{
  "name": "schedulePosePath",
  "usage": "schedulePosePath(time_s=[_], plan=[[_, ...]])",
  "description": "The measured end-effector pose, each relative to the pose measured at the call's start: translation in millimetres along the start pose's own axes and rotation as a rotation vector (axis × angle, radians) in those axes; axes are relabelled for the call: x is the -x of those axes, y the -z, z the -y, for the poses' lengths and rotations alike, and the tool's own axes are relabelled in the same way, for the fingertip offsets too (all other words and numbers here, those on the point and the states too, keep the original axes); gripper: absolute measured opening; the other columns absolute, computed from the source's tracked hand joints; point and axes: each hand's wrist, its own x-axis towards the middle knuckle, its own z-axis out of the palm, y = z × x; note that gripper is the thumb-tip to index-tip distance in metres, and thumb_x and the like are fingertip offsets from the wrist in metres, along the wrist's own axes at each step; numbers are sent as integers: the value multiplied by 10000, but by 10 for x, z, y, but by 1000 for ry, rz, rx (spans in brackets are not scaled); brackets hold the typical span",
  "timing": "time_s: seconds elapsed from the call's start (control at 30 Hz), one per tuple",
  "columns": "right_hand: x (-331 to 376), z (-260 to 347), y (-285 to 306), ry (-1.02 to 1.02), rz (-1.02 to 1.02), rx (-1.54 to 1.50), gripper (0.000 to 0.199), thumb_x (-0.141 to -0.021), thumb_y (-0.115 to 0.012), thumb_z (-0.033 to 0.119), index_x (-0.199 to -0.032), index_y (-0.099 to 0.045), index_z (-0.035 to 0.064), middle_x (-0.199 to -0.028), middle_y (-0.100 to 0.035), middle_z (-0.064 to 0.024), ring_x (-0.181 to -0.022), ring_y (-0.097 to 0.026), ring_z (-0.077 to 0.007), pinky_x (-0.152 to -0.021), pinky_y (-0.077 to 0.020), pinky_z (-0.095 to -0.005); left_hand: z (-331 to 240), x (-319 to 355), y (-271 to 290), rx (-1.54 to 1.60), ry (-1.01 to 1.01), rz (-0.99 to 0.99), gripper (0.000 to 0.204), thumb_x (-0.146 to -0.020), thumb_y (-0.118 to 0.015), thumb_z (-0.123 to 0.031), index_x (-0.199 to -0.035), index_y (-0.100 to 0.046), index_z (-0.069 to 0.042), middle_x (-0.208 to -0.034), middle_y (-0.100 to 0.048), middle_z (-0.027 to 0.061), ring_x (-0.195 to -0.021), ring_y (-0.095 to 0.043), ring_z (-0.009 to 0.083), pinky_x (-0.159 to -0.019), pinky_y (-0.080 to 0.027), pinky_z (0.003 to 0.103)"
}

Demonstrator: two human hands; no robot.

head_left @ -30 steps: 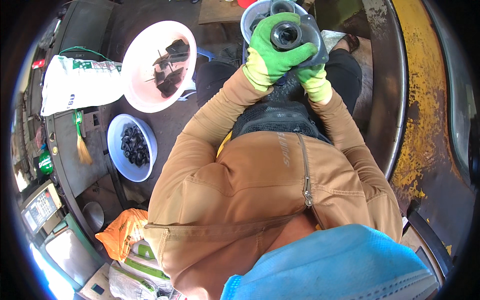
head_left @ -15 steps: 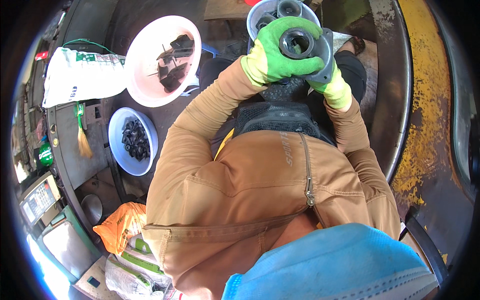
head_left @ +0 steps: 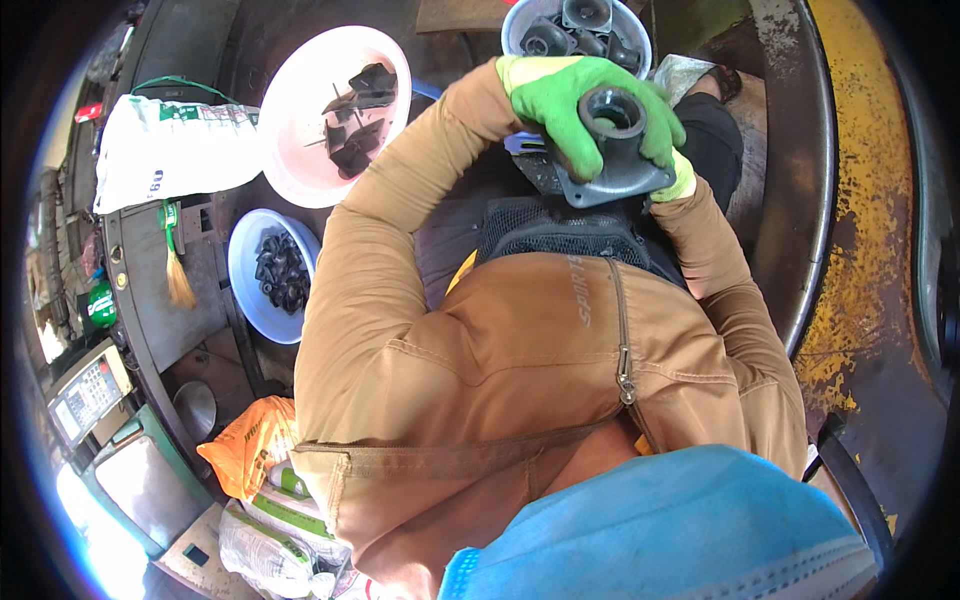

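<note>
Forearm angled inward, left hand curled around black flanged part; right hand mostly hidden, grip unclear.

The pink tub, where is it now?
In the head view, the pink tub is at the upper left, between the white sack and the gloved left hand, just above the blue basin of small black parts.

Gloved hands, two: left hand, right hand. Flanged part in hand, one. Basins, three: pink basin, lower blue basin, upper blue basin. Black pieces in lower blue basin: many (heaped, no honest tally). One each: orange bag, straw brush, keypad panel, blue face mask.
</note>
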Motion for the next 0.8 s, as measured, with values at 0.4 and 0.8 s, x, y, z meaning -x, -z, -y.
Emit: schedulePosePath(time_s=[0.4,0.8], plan=[[-163,669,-49,489,-529,582,466,-837,-736,145,-1254,-564,26,-1128,-660,-93,-1022,-646,-222,-871,-530,-351,213,-208,-338,-490,-220,-1033,528,-669,-860,-173,-1121,-633,-21,-1220,-625,152,-1161,-594,297,-1026,-443,414],[10,767,30,205,-28,-92,687,-759,-838,119,-1344,-484,49,-1273,-589,-88,-1166,-580,-210,-976,-498,-354,-109,-66,-262,-488,-149,-713,369,-690,-821,-130,-1019,-697,-18,-1025,-719,104,-965,-682,187,-881,-534,325]])
